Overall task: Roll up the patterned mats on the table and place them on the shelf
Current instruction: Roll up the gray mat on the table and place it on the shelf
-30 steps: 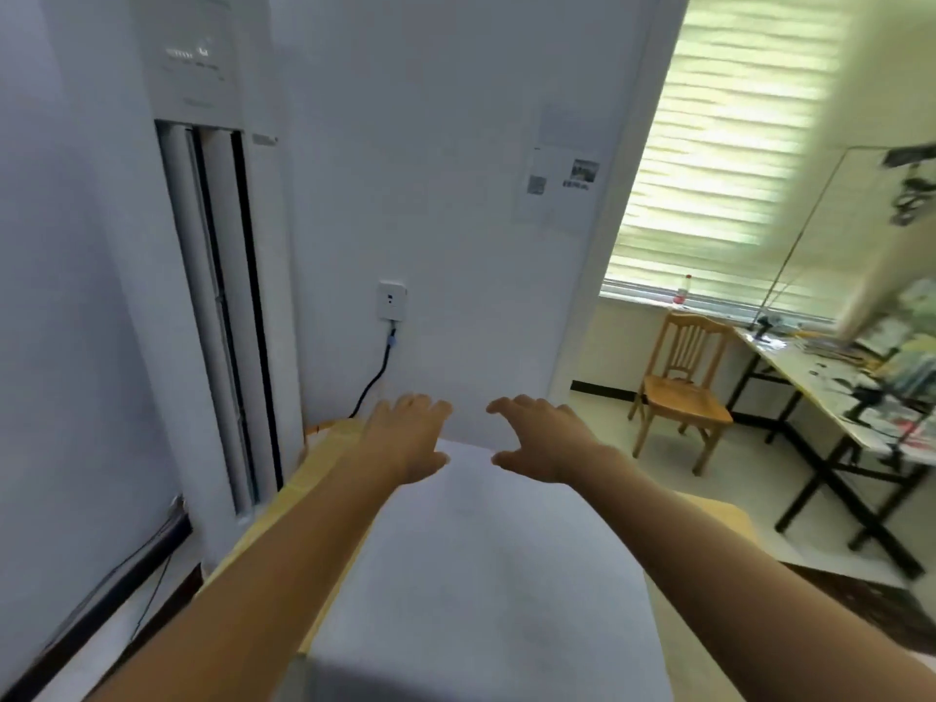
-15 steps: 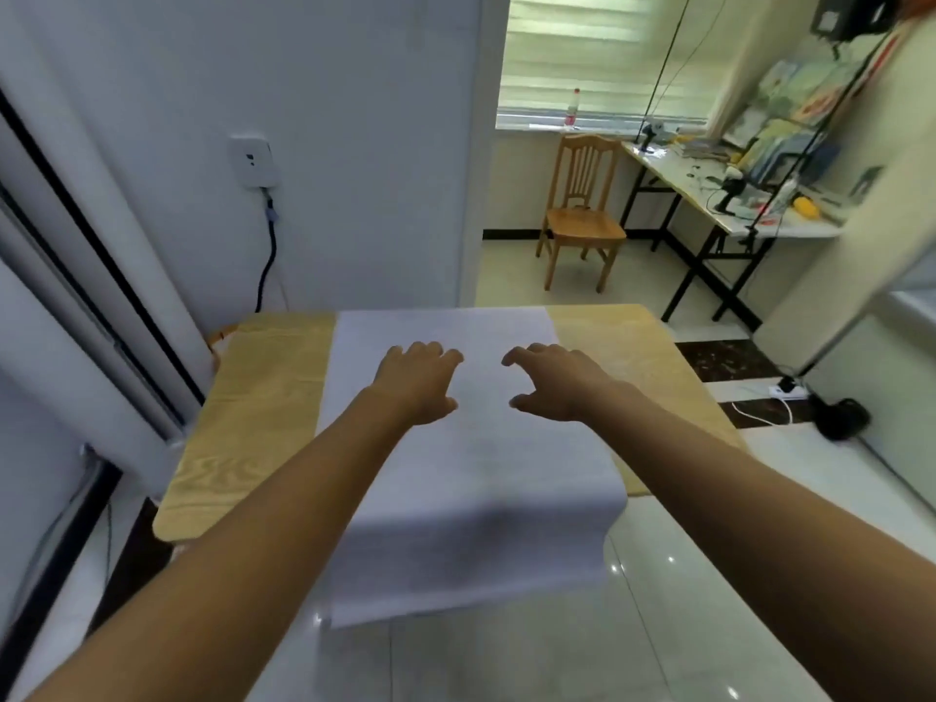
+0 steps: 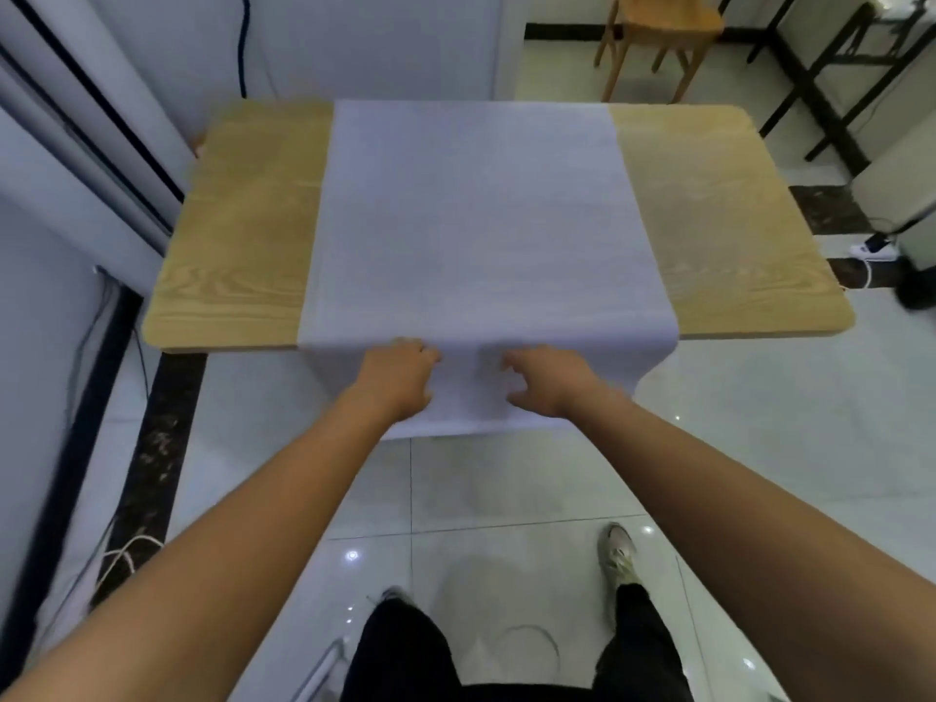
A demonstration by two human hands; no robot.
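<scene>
Since half a second ago my left hand point(image 3: 400, 377) and right hand point(image 3: 547, 380) have drawn back from the middle of the mat point(image 3: 481, 220) to its near end. Widest is the wooden worktop point(image 3: 238, 245). The pale mat lies flat across it and droops over the near edge. My left hand curls its fingers against that hanging flap; I cannot tell whether it pinches. My right hand, just beside it, is half-curled, thumb apart, holding nothing. I judge I should spread my hands wider, lift the hem evenly, then start a tight, straight first turn.
</scene>
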